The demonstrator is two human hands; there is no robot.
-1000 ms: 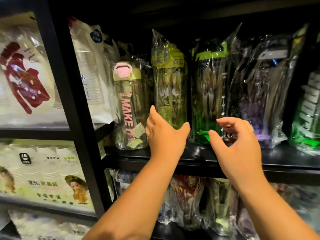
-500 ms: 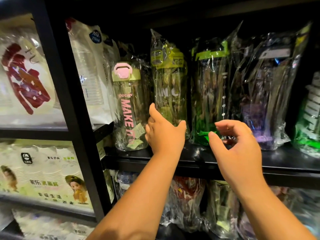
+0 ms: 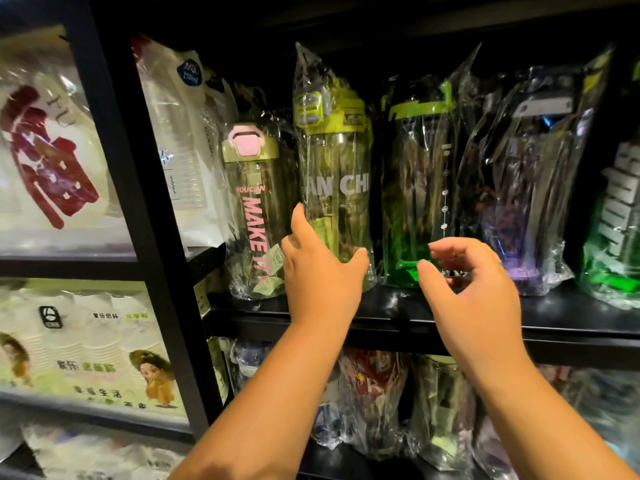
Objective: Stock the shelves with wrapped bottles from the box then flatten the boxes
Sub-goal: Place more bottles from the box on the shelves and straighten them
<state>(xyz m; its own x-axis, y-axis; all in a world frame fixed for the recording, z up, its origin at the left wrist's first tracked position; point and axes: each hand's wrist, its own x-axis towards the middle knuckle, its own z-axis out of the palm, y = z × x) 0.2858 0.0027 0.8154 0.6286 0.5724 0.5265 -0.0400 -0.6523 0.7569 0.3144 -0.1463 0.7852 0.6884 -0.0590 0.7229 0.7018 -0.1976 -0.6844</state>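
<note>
Your left hand (image 3: 322, 271) is spread wide against the lower part of the lime-lidded bottle (image 3: 334, 174). The thumb lies at the right of its foot, one straight finger runs up its left side, and nothing is pinched. Your right hand (image 3: 474, 296) hangs half open just beside it, fingers loosely curled and holding nothing.

The lime-lidded bottle stands upright on the black shelf (image 3: 398, 306), directly beyond your left hand, long axis vertical and lid up, inside a clear wrap. White letters across it read "AN CH"; the rest turns out of sight.

Left of your left hand, the pink-lidded bottle (image 3: 252, 209) also stands upright, with "YOU CAN MAKE IT" in pink running down its side. Beyond your right fingertips stands the green-based bottle (image 3: 415, 188), upright, with a column of white marks.
</note>
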